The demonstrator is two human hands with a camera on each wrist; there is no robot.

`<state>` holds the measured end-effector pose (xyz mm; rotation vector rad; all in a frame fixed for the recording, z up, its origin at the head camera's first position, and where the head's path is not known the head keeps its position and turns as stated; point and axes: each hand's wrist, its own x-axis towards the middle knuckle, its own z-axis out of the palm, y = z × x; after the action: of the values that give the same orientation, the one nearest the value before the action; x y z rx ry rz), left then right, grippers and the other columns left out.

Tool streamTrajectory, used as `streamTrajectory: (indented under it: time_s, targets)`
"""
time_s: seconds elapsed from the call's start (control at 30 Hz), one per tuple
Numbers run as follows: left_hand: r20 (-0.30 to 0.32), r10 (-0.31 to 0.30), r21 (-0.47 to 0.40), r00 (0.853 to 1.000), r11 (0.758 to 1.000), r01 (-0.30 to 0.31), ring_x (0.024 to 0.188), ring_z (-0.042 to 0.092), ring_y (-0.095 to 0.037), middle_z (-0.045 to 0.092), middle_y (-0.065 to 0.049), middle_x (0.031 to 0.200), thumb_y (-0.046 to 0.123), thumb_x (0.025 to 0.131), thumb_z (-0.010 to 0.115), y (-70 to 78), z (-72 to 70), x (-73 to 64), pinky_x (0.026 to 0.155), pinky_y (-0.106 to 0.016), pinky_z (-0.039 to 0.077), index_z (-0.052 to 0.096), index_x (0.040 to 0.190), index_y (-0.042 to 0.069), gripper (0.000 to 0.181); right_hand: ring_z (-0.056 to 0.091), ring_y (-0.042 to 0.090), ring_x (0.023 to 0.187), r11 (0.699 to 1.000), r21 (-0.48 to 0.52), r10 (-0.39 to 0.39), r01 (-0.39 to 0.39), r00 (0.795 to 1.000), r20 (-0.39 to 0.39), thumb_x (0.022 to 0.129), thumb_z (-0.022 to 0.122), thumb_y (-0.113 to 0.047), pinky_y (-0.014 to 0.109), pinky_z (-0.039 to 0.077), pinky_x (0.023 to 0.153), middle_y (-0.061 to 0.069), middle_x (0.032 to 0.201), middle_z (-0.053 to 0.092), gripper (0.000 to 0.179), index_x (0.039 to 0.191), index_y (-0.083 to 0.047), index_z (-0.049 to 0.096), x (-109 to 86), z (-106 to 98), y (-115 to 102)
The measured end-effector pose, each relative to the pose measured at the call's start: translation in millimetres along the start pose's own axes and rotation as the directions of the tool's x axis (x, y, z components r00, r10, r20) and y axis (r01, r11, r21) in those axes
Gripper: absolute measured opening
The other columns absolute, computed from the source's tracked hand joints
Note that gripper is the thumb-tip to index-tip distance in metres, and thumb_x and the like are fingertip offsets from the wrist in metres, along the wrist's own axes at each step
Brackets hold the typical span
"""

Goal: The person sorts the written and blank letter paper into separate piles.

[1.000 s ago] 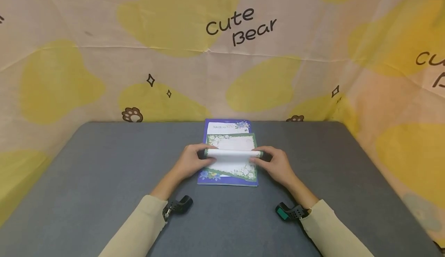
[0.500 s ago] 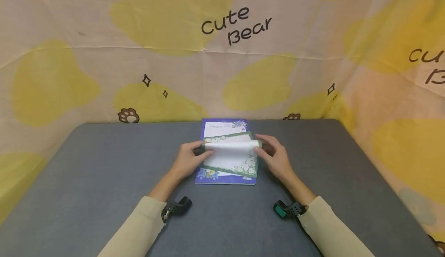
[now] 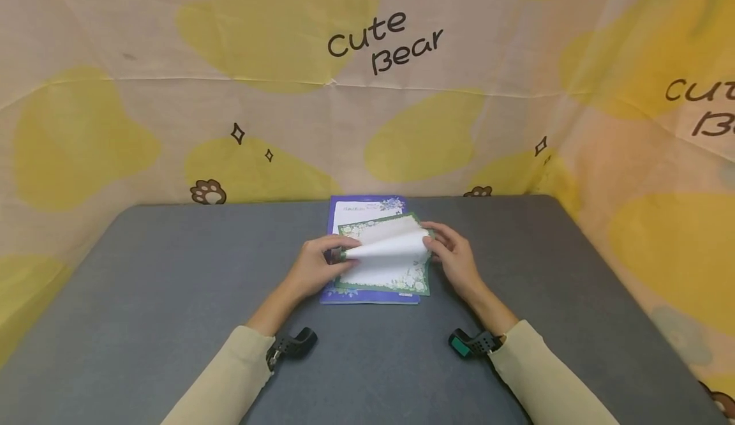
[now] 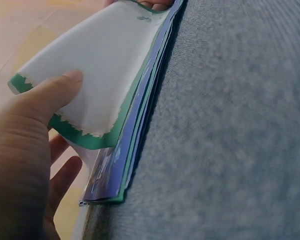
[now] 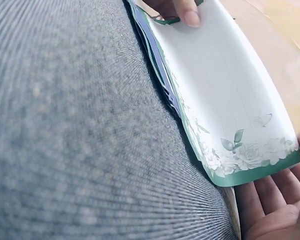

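Note:
A sheet of writing paper (image 3: 381, 270), white with a green border and printed pale flowers, is bent into a raised ridge across its middle. My left hand (image 3: 317, 265) pinches the ridge's left end; in the left wrist view its thumb (image 4: 65, 87) presses on the white face, with other fingers behind the sheet. At the right end, my right hand (image 3: 456, 258) pinches the edge with thumb and fingers. The right wrist view shows several of its fingers (image 5: 272, 195) under the green border. Beneath lies a stack of purple-bordered floral paper (image 3: 373, 298), partly covered.
The stack lies on a grey cloth-covered table (image 3: 218, 272), close to its far edge. Behind hangs a pale curtain (image 3: 321, 125) with yellow patches and lettering. Each wrist wears a black strap with a camera, one on the left (image 3: 294, 343) and one on the right (image 3: 475, 343).
The ridge, roughly level before, now slants up toward the right. The sheet's far part has turned so that its right corner sits farther back. The left hand has shifted slightly inward over the sheet.

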<state>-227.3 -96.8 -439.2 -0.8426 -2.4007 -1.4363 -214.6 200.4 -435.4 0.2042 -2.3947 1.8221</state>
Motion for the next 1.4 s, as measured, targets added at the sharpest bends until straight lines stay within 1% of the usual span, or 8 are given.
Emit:
streamTrajectory:
  time_s: [0.2,0.43,0.57,0.77,0.93,1.1,1.2,1.4]
  targets:
    - [0.033,0.031,0.081,0.999,0.996,-0.033,0.128,0.063,-0.026,0.070,-0.004,0.131,0.014,0.080,0.086,-1.3,-2.8,-0.1,0.113,-0.047,0.046,0.076,0.115,0.015,0.037,0.060,0.005,0.094,0.998,-0.019,0.063,-0.064,0.997,-0.036,0.105,0.055,-0.029,0.020,0.053,0.076,0.017,0.129,0.067,0.034,0.130,-0.008,0.066,2.1,3,-1]
    - [0.096,-0.108,0.121,0.990,0.988,0.096,0.149,0.040,-0.031,0.047,-0.006,0.158,0.031,0.086,0.082,-0.1,-5.9,1.0,0.119,-0.058,0.035,0.062,0.139,0.016,0.059,0.062,-0.005,0.100,0.998,0.020,0.064,-0.063,0.997,-0.053,0.101,0.063,-0.019,0.015,0.052,0.077,0.017,0.136,0.066,0.036,0.135,-0.009,0.064,-0.4,0,-1]
    - [0.024,-0.215,0.100,0.976,0.972,0.212,0.137,0.054,-0.034,0.052,-0.012,0.152,0.035,0.095,0.070,4.0,-6.3,4.1,0.112,-0.057,0.045,0.054,0.146,0.014,0.057,0.063,-0.006,0.104,0.996,0.065,0.066,-0.062,0.996,-0.060,0.101,0.063,-0.017,0.014,0.053,0.077,0.015,0.138,0.065,0.036,0.137,-0.010,0.062,0.4,-2,0]
    - [-0.059,-0.375,0.010,0.925,0.927,0.376,0.106,0.072,-0.029,0.075,-0.014,0.118,0.039,0.101,0.060,15.0,-6.3,10.9,0.088,-0.047,0.058,0.050,0.149,0.017,0.054,0.067,-0.001,0.088,0.987,0.159,0.044,-0.033,0.997,-0.069,0.101,0.062,-0.015,0.016,0.054,0.070,-0.013,0.111,0.074,0.038,0.138,-0.006,0.059,0.8,-4,-1]
    - [-0.019,-0.360,-0.063,0.933,0.932,0.358,0.091,0.071,-0.021,0.075,-0.013,0.117,0.023,0.096,0.070,20.5,1.8,17.2,0.071,-0.029,0.055,0.063,0.137,0.016,0.042,0.070,0.001,0.088,0.981,0.193,0.037,-0.028,0.998,-0.041,0.101,0.061,-0.014,0.018,0.059,0.073,-0.011,0.112,0.074,0.040,0.140,-0.004,0.058,1.0,-10,-2]
    - [-0.034,-0.343,-0.061,0.939,0.938,0.341,0.069,0.061,-0.015,0.075,-0.012,0.107,0.013,0.091,0.075,26.5,12.1,23.8,0.054,-0.023,0.046,0.073,0.124,0.013,0.033,0.066,0.006,0.110,0.997,0.044,0.064,-0.062,0.997,-0.048,0.100,0.065,-0.020,0.019,0.058,0.072,0.006,0.139,0.065,0.040,0.138,-0.011,0.062,0.8,-18,-8]
    - [-0.030,-0.324,-0.044,0.945,0.945,0.323,0.067,0.061,-0.013,0.074,-0.013,0.114,0.010,0.090,0.075,31.0,18.5,28.1,0.056,-0.023,0.047,0.072,0.126,0.010,0.037,0.059,0.016,0.130,0.993,-0.072,0.089,-0.094,0.994,-0.066,0.098,0.068,-0.023,0.016,0.055,0.074,0.005,0.147,0.059,0.041,0.138,-0.014,0.064,0.2,-26,-11]
    - [0.035,-0.333,-0.038,0.942,0.942,0.334,0.081,0.070,-0.016,0.063,-0.010,0.140,0.005,0.088,0.075,41.0,34.9,38.2,0.067,-0.024,0.056,0.065,0.135,0.009,0.048,0.056,0.027,0.136,0.981,-0.144,0.114,-0.130,0.987,-0.111,0.096,0.070,-0.018,0.006,0.050,0.078,0.009,0.147,0.059,0.043,0.137,-0.011,0.064,1.3,-47,-14]
